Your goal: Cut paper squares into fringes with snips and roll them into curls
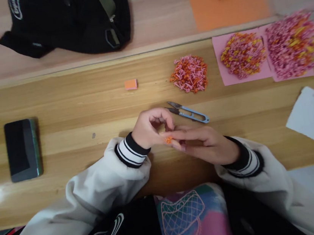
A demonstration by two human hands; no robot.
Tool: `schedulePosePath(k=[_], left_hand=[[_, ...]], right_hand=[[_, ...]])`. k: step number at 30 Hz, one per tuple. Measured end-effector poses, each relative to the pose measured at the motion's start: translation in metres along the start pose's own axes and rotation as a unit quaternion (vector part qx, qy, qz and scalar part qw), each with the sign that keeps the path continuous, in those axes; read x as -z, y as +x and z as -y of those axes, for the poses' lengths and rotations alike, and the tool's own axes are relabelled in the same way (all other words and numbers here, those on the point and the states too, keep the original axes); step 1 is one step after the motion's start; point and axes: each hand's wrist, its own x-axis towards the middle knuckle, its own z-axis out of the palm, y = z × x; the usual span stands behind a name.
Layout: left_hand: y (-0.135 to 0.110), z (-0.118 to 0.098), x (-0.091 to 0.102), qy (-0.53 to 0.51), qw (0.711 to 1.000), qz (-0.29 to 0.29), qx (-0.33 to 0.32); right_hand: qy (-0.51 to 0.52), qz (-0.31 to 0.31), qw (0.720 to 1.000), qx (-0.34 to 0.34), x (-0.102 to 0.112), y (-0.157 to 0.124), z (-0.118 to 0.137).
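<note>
Over the front of the wooden table, my left hand (152, 127) and my right hand (206, 144) meet with their fingertips touching. A small orange piece (168, 139), crumpled or bunched in look, is pinched where the fingers come together. Both hands are closed; which fingers grip it is partly hidden. Just beyond the hands lie blue thread snips (192, 114), blades apart and pointing left. Behind the snips is a loose pile of small pink and orange twisted pieces (189, 74). A little orange and pink block (131, 84) sits to the left of that pile.
Two pink sheets (220, 77) at the right carry heaps of pink, orange and yellow pieces (243, 55). Torn white paper (312, 119) lies at the right, a dark-screened phone (21, 150) at the left. A black bag (76, 20) and an orange sheet (204, 12) are at the back.
</note>
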Motion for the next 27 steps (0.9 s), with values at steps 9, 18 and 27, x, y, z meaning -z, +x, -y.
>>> schedulePosePath(k=[9, 18, 27], left_hand=[[-0.001, -0.016, -0.016, 0.057, 0.998, 0.015, 0.000], [0.000, -0.029, -0.048, 0.029, 0.999, -0.018, 0.005], [0.015, -0.027, -0.072, 0.075, 0.959, -0.220, 0.165]], right_hand=[[0.052, 0.038, 0.997, 0.043, -0.003, -0.005, 0.007], [0.235, 0.105, 0.966, -0.008, -0.011, -0.011, 0.009], [0.484, 0.102, 0.860, -0.125, -0.003, -0.005, -0.006]])
